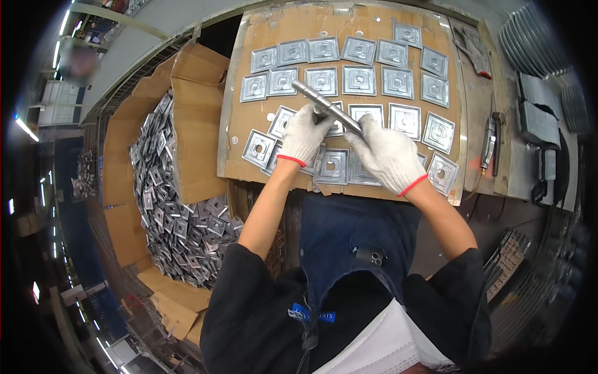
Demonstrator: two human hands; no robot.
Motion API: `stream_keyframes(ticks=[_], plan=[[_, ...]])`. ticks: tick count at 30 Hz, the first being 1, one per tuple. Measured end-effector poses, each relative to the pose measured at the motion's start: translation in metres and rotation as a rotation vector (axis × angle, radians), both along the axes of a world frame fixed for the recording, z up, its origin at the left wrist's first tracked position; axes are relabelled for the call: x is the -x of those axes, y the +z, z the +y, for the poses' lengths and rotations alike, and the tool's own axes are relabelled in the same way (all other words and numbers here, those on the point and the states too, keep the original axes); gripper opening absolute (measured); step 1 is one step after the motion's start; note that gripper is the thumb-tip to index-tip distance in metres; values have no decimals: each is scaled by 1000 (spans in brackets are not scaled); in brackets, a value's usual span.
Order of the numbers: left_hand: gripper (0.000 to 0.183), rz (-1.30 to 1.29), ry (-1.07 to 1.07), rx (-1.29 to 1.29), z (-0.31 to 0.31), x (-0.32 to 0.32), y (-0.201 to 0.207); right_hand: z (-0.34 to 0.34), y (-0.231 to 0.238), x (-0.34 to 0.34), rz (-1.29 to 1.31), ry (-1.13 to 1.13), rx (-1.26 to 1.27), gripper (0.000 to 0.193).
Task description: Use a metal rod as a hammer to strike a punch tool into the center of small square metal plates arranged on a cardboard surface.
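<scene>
Gripped in my right hand (389, 153), in a white knitted glove, is a metal rod (327, 104) with ring-like grooves. It slants up and left across the board. My left hand (303, 132), gloved alike, has its fingers curled together beside the rod's middle; what they pinch is hidden. Beneath both hands, square metal plates (359, 80) with stepped rims lie in rows, several partly covered by my hands. Some near plates, such as one plate (332, 166) between my hands, show a round centre hole.
Cardboard (243, 118) covers the table under the plates. At left stands a large carton (187, 68) heaped with similar metal plates (180, 218). On the right ledge lie a grey glove (471, 53) and a slim air tool (489, 146) with a hose. Stacked grey round parts (532, 40) stand beyond.
</scene>
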State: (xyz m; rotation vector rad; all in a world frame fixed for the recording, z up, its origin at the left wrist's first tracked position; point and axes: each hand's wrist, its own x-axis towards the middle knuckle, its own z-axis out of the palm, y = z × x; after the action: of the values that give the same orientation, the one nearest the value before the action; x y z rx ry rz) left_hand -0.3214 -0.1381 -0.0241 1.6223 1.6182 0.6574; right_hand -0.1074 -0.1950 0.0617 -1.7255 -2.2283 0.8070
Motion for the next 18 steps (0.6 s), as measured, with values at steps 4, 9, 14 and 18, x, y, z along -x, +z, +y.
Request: stream_keyframes(ticks=[4,9,14,18], plan=[[38,-158,24,-4,2,1,5,-26,-35,-21,199,-133,-57,41],[35,-1,-103,-27,-5,6,38,-31,-75,-28,22,-131,41,43],[34,7,-177,-73,-9,10,41,-1,-38,1,29,-92,85,42],[29,73,-147,-71,-5,14,48,23,-56,3,0,-90,101,42]])
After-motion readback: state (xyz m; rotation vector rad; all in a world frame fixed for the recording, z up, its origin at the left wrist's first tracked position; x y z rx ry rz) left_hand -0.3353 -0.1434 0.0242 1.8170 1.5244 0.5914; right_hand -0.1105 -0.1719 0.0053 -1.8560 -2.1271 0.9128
